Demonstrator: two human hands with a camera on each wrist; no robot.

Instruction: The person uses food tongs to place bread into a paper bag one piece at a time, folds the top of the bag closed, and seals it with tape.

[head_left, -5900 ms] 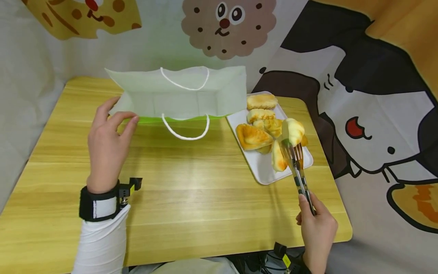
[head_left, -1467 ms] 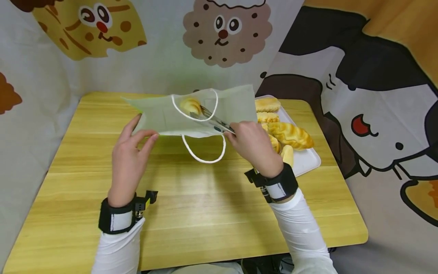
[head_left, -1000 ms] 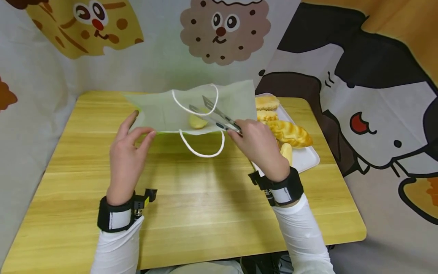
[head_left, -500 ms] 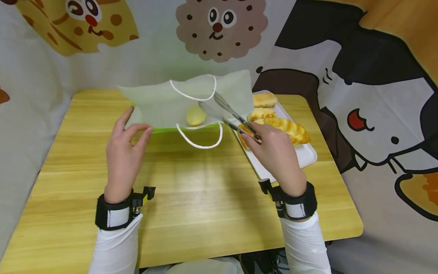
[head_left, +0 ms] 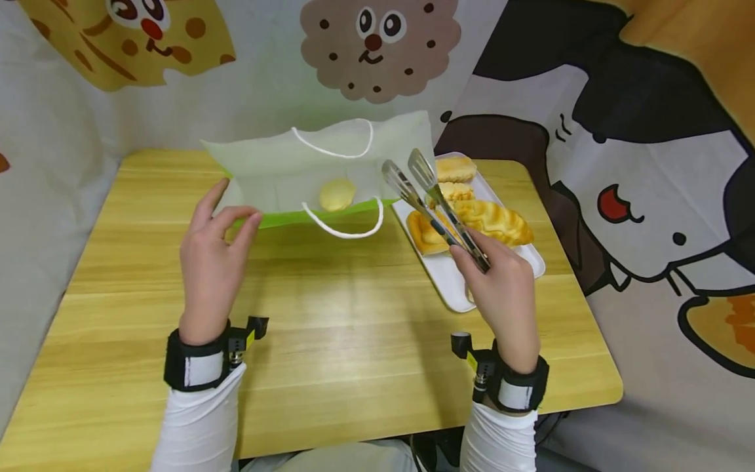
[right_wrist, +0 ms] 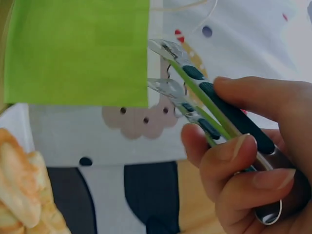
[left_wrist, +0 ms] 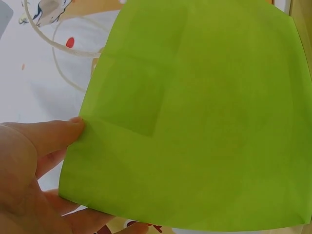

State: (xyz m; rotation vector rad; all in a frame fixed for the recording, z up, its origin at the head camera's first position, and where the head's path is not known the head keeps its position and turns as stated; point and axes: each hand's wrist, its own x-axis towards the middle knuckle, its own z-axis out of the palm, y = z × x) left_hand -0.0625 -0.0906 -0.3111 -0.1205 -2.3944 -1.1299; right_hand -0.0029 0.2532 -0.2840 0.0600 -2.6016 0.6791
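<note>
A green paper bag (head_left: 283, 219) with a white inside and white cord handles stands with its mouth towards me. One pale yellow bun (head_left: 337, 195) lies inside it. My left hand (head_left: 212, 262) holds the bag's left corner, the thumb at the front rim in the left wrist view and some fingers partly hidden behind the paper. In my right hand (head_left: 504, 288) are metal food tongs (right_wrist: 195, 90), gripped between thumb and fingers. Their tips are spread apart with nothing between them, raised beside the bag's right edge and overlapping the bread tray in the head view.
Right of the bag, a white tray (head_left: 451, 292) bears several breads, including a long ridged loaf (head_left: 492, 219) and a triangular pastry (head_left: 425, 235). The wooden table (head_left: 330, 367) reaches back to a cartoon-printed cloth (head_left: 265, 85).
The tongs carried the bun from the tray into the bag and let it go. My right hand then drew the tongs out, back to the right. The left hand keeps holding the bag.
</note>
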